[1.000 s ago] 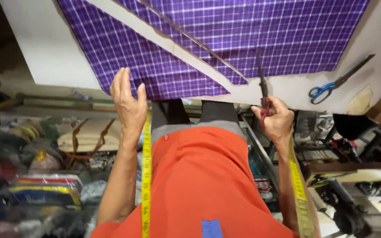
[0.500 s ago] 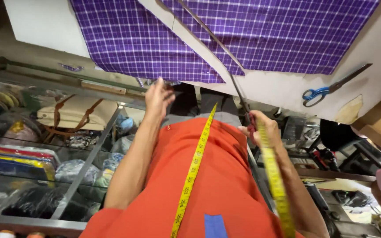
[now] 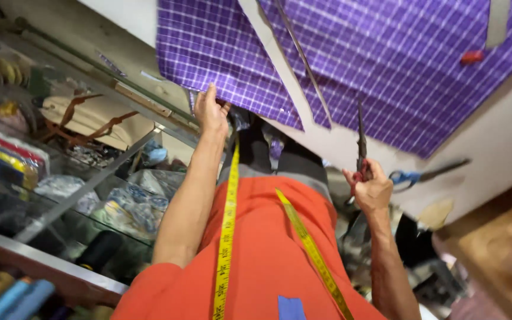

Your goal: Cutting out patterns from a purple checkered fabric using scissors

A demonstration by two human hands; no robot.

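Head view: left hand [image 3: 210, 112] presses flat on the purple checked fabric [image 3: 386, 65] at the white table's [image 3: 493, 136] near edge; right hand [image 3: 371, 189] grips red-handled shears [image 3: 361, 145], blades on cloth. Cutting well probably means holding the cloth taut and flat.

Purple checked cloth [image 3: 386, 65] lies on the white table [image 3: 505, 160]. Left hand [image 3: 210, 112] at the cloth's near edge; right hand [image 3: 371, 189] to its right, gripping red-handled scissors [image 3: 361, 145]. Blue-handled scissors [image 3: 422, 175] lie further right, seemingly on the table. Yellow tape measure [image 3: 227, 237] hangs between the arms.
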